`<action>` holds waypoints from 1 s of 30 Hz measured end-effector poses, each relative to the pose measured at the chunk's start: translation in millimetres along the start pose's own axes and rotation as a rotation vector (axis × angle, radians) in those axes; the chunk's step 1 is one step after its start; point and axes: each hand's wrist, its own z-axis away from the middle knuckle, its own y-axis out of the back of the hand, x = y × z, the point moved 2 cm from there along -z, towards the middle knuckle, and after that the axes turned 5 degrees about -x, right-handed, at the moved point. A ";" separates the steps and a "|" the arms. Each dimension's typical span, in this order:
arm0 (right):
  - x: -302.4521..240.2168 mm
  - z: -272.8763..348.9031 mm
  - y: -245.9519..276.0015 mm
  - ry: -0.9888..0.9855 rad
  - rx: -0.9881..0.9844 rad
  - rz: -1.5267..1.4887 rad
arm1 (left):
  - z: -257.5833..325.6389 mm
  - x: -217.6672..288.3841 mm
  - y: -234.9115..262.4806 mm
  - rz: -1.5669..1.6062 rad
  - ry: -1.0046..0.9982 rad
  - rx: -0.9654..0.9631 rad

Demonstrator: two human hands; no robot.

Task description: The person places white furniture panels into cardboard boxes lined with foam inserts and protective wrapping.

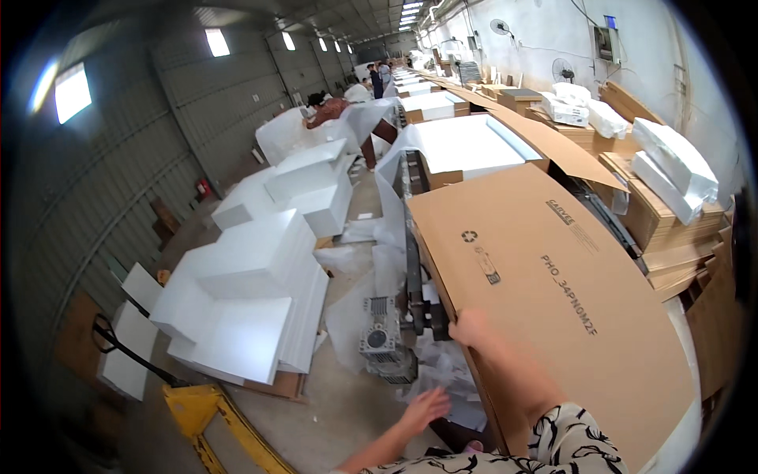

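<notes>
While a large brown carton lies flat along the near end of the conveyor, its dark-printed face up, the person's right hand is at its left edge, fingers curled round that edge and closed on it; their tips are hidden. The left hand is apart from the carton, just left of it, its fingers loosely extended and holding nothing that shows. Crumpled clear plastic lies low beside that hand, and a grey motor sits against the conveyor's left side. Just beyond the carton is an open carton with a white sheet filling its top, and more follow in line behind it.

To the left, white foam blocks stand stacked in steps, with a yellow pallet jack near the lower edge. Past the stacks, a co-worker in a reddish-brown top bends over pale wrapping. To the right, white wrapped parcels rest on piled flat cardboard, below a pale wall with fans.
</notes>
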 end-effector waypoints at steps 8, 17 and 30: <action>4.4 -29.2 -42.3 -0.121 0.251 0.164 | 70.0 -58.1 175.4 -0.121 0.230 0.221; 47.2 -74.8 -60.0 -0.162 0.181 0.127 | 141.1 53.2 143.1 -0.720 0.059 -0.462; -16.4 -130.8 -35.1 -0.481 0.497 0.256 | 198.0 86.3 261.7 -0.786 0.139 -0.413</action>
